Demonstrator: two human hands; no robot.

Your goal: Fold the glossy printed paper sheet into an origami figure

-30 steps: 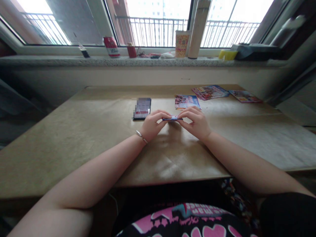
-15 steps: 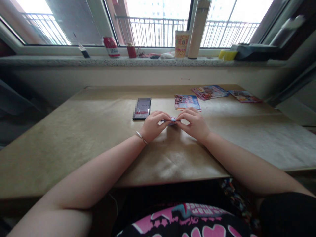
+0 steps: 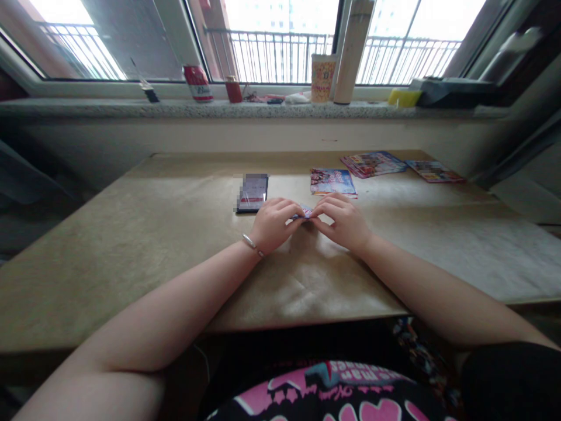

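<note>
A small piece of folded printed paper [image 3: 307, 213], blue, white and pink, lies between my two hands near the middle of the table. My left hand [image 3: 277, 223] pinches its left end between thumb and fingers. At the right end, my right hand [image 3: 340, 219] pinches it the same way. The fingers cover most of the paper, so its full shape is hidden. Just beyond my right hand lies a small stack of printed sheets [image 3: 333, 181]. A phone [image 3: 253, 194] with a lit screen rests flat beyond my left hand.
Further piles of colourful sheets, one fanned [image 3: 372, 164] and one smaller [image 3: 433, 171], lie at the table's back right. On the windowsill [image 3: 263, 110] stand a red can [image 3: 197, 83], a patterned cup [image 3: 323, 78], a tall tube [image 3: 353, 52] and a yellow object [image 3: 404, 97].
The folded paper has tilted slightly between my fingers, and my fingertips have shifted a little along it. Both hands stay in nearly the same place.
</note>
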